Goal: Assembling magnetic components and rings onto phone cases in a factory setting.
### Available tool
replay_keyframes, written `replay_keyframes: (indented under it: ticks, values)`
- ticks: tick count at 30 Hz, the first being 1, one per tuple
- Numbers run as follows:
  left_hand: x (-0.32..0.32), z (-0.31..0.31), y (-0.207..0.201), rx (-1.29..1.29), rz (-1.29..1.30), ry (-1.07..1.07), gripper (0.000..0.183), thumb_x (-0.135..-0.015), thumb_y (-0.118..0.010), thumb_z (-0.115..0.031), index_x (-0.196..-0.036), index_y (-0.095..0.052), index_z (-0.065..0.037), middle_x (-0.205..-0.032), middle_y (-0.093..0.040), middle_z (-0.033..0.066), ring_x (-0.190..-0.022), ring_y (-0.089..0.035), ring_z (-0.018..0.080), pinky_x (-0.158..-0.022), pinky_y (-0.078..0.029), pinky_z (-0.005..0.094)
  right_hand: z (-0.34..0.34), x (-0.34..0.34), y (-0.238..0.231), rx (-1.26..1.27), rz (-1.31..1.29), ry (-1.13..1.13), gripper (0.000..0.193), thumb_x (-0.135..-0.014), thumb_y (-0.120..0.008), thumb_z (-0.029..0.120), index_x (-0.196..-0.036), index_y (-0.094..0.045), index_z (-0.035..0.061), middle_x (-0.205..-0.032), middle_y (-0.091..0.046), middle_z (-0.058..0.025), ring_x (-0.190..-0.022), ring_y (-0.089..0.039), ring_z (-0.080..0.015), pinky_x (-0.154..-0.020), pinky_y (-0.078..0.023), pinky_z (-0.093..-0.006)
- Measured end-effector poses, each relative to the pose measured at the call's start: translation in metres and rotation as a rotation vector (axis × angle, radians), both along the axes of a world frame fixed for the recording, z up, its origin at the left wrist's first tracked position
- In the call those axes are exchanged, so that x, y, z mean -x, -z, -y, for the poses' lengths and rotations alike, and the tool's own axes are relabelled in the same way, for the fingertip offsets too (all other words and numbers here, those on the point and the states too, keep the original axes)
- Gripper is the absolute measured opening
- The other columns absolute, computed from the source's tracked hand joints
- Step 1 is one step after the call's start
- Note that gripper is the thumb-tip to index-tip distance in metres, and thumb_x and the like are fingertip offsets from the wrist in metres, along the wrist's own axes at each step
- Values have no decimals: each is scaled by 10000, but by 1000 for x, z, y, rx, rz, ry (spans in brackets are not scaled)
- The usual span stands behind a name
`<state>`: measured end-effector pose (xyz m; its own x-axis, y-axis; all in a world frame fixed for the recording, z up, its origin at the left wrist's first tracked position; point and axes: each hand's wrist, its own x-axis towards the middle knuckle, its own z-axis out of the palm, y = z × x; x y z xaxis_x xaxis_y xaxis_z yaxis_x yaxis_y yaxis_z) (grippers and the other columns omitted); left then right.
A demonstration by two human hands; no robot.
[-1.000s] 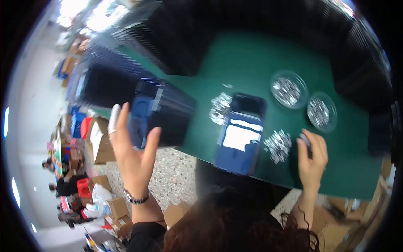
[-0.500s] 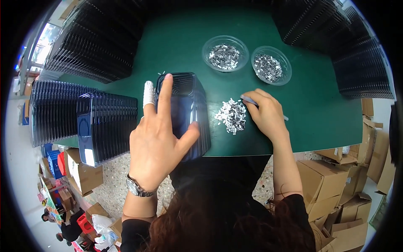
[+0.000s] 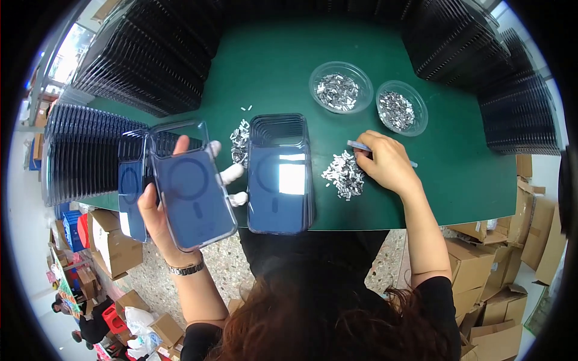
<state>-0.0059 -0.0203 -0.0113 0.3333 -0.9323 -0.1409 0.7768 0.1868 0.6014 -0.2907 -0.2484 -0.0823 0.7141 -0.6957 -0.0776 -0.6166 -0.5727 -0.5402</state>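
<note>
My left hand (image 3: 158,224), with white wraps on some fingers, grips a translucent blue phone case (image 3: 195,201) tilted up at the table's left front, thumb at its left edge and fingers behind it. Right beside it lies a stack of similar phone cases (image 3: 274,218). My right hand (image 3: 388,162) pinches a slim grey pen-like tool (image 3: 359,145); its working end cannot be made out. Just left of that hand is a pile of small white and dark pieces (image 3: 344,175). Another pile of these pieces (image 3: 240,144) sits between the stack and the held case.
Two clear round tubs, one left (image 3: 341,88) and one right (image 3: 401,108), hold more small pieces on the green table (image 3: 265,66). Dense rows of cases (image 3: 141,66) stand at the left, with more rows (image 3: 457,48) at the far right. Cardboard boxes (image 3: 487,283) crowd the floor.
My left hand has lifted a phone case off the stack and carried it left. A pile of pieces beside the stack now shows. My right hand stays near its pile with the tool.
</note>
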Motion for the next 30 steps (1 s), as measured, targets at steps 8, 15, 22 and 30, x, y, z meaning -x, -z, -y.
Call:
replay_keyframes:
  ticks: [8,15,22,30]
  values:
    - [1,-14,-6,-376,884,-164,634,-1112,-555,-163,-1656,-269,-6,-1236,-706,193,-1106,-715,218,-969,-585,350,-15,3,-16,-302,397,216,98,-959,-667,85,-980,-659,-11,-876,-641,-63,-789,-590,-150,-726,-468,-324]
    - [28,0,-19,-449,1437,-127,179,-1070,-611,-121,-1237,-615,-54,-770,-656,130,-648,-679,238,-624,-512,335,-32,-11,-70,-132,724,33,72,-950,-630,-52,-952,-607,16,-987,-588,-17,-775,-461,-71,-669,-391,-233]
    - [39,6,-27,-256,1650,-101,136,-1014,-705,-85,-1129,-682,-18,-871,-717,134,-764,-726,235,-686,-542,328,-34,-64,-132,316,611,-478,245,-732,-737,-35,-955,-651,21,-968,-652,-139,-855,-624,-324,-752,-512,-394]
    - [40,21,-44,-265,1761,-25,47,-977,-681,-21,-1018,-694,-1,-867,-675,165,-773,-691,341,-685,-535,378,-30,-86,-149,319,463,-700,274,-653,-782,-27,-893,-666,36,-970,-668,-81,-839,-606,-277,-690,-491,-363]
